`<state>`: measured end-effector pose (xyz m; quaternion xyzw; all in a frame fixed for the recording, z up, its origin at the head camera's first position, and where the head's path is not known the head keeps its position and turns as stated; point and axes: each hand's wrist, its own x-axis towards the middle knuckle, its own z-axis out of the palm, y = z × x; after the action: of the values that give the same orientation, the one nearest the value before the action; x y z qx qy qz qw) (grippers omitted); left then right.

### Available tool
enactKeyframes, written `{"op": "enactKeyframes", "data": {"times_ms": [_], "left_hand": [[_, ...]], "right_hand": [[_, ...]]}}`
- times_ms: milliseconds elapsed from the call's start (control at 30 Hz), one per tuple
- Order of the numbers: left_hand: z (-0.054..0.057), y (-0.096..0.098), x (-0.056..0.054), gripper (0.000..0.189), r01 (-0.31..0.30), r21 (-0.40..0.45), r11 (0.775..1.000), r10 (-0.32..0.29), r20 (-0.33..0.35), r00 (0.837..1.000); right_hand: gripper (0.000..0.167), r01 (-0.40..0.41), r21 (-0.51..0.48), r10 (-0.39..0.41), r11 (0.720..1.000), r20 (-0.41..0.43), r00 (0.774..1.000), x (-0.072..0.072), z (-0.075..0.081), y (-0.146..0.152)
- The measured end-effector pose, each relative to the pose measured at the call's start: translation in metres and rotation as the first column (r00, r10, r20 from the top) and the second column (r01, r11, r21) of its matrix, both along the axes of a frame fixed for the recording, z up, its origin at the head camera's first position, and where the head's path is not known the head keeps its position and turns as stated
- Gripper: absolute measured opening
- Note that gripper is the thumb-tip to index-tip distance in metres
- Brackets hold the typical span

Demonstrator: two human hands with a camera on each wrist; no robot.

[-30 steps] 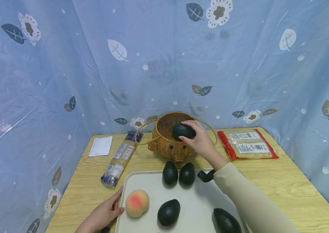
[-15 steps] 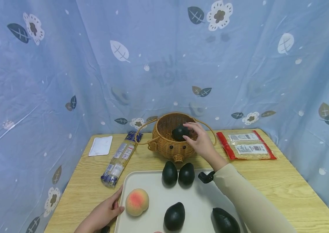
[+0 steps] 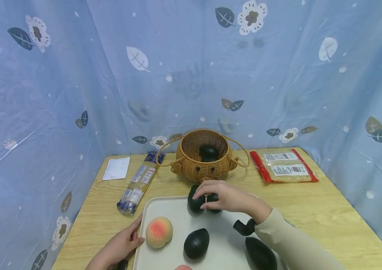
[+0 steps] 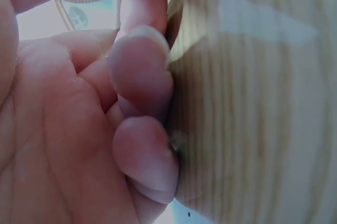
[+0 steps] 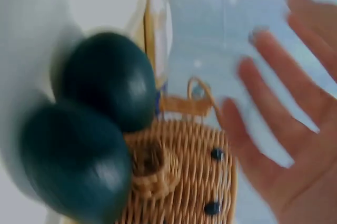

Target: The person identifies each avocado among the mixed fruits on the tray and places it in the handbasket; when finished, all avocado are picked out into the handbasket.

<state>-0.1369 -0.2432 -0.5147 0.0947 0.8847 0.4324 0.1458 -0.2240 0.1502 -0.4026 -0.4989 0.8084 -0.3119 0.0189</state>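
Observation:
In the head view my right hand hovers over the tray's far edge, fingers loosely bent, holding nothing. Beneath it are two dark green avocados; the left one shows beside the fingertips, the right one is partly covered. In the right wrist view the fingers are spread apart from the avocados. Inside the wicker basket lies another avocado. My left hand rests at the left edge of the cream tray, thumb and index finger touching its rim. A peach sits nearby.
Nearer on the tray lie two more avocados, one central and one at right, plus a pinkish fruit at the bottom edge. A noodle packet and white paper lie left, a red-edged bag right.
My right hand let go of the avocado inside the basket, then drew back toward me and down over the two avocados at the tray's far edge. The left hand has stayed put.

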Motion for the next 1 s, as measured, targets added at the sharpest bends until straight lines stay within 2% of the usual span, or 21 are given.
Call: {"op": "enactKeyframes", "data": {"times_ms": [100, 200, 400, 667, 1000], "left_hand": [[0.0, 0.0, -0.001, 0.081, -0.002, -0.01, 1.0, 0.002, -0.005, 1.0], [0.001, 0.0, -0.002, 0.082, -0.002, -0.013, 1.0, 0.002, 0.008, 1.0], [0.003, 0.0, -0.002, 0.084, -0.005, -0.01, 1.0, 0.006, 0.05, 0.999], [0.005, 0.001, 0.0, 0.084, 0.011, -0.008, 1.0, -0.011, 0.052, 0.999], [0.005, 0.001, 0.0, 0.083, -0.003, -0.015, 1.0, 0.004, 0.044, 0.999]], "right_hand": [[0.033, -0.092, 0.113, 0.086, 0.989, 0.055, 0.995, 0.015, -0.007, -0.005], [0.036, -0.162, 0.162, 0.145, 0.973, 0.11, 0.983, 0.025, -0.016, -0.008], [0.038, -0.221, 0.213, 0.18, 0.952, 0.198, 0.964, 0.036, -0.031, -0.009], [0.046, -0.263, 0.222, 0.203, 0.939, 0.261, 0.944, 0.041, -0.045, -0.01], [0.056, -0.294, 0.2, 0.24, 0.935, 0.255, 0.937, 0.039, -0.053, -0.017]]}}
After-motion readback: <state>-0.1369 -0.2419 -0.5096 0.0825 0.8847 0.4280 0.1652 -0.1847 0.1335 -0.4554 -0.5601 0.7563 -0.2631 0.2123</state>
